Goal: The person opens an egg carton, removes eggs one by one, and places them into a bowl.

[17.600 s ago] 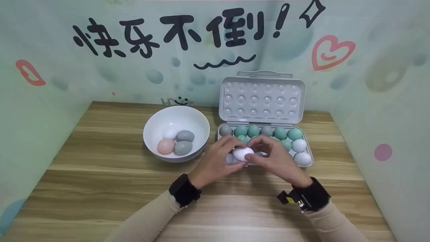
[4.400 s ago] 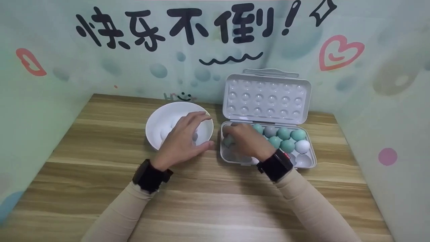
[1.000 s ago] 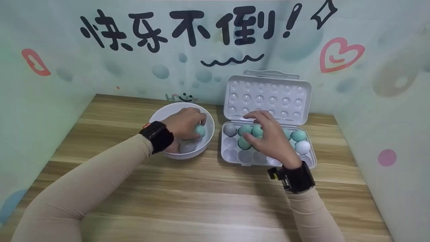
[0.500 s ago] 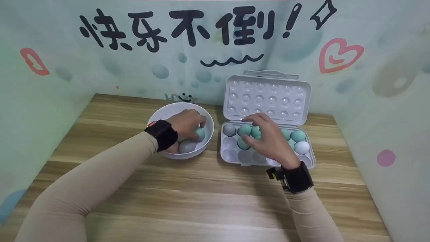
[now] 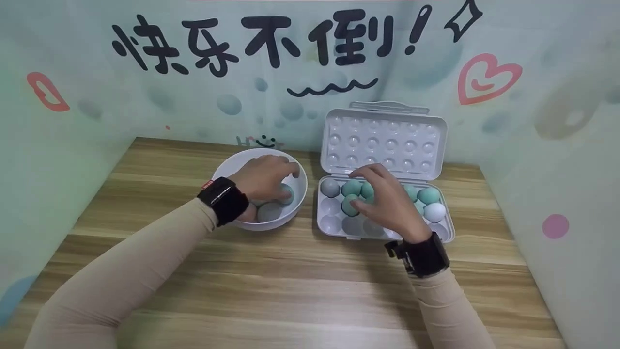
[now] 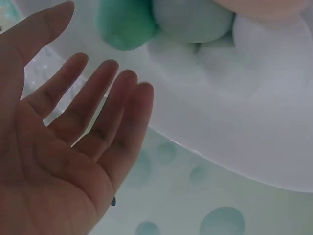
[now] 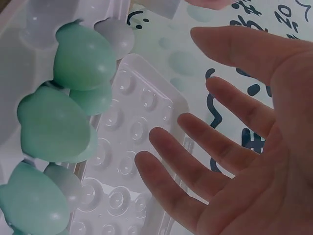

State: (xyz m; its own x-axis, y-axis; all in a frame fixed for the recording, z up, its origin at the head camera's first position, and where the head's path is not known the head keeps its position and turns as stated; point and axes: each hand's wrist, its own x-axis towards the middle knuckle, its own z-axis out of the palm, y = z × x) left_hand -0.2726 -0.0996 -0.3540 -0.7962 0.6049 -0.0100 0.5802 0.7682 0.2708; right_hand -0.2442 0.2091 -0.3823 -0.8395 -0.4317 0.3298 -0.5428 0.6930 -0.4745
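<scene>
My left hand (image 5: pixel 264 179) is inside the white bowl (image 5: pixel 227 167), its fingers spread and relaxed. In the left wrist view a green egg (image 6: pixel 126 24) lies against the bowl's inner wall, apart from the fingertips. Beside it sit a grey egg (image 6: pixel 193 17), a pinkish egg (image 6: pixel 269 6) and several white ones (image 6: pixel 274 46). My right hand (image 5: pixel 387 201) hovers over the opened egg box (image 5: pixel 321 228), fingers loosely extended and holding nothing. Green eggs (image 7: pixel 83 56), a grey egg (image 5: pixel 330 187) and a white egg (image 5: pixel 435 212) sit in the box; my right hand hides some cups.
The box's clear lid (image 5: pixel 382 140) stands raised at the back, near the printed backdrop (image 5: pixel 203 111). Bare cups (image 5: pixel 332 224) show along the box's front row. Wood tabletop (image 5: pixel 290 286) stretches in front of bowl and box.
My right hand has come up from the box's left end, where a green egg sat. My left hand held a green egg in the bowl and has let it go there.
</scene>
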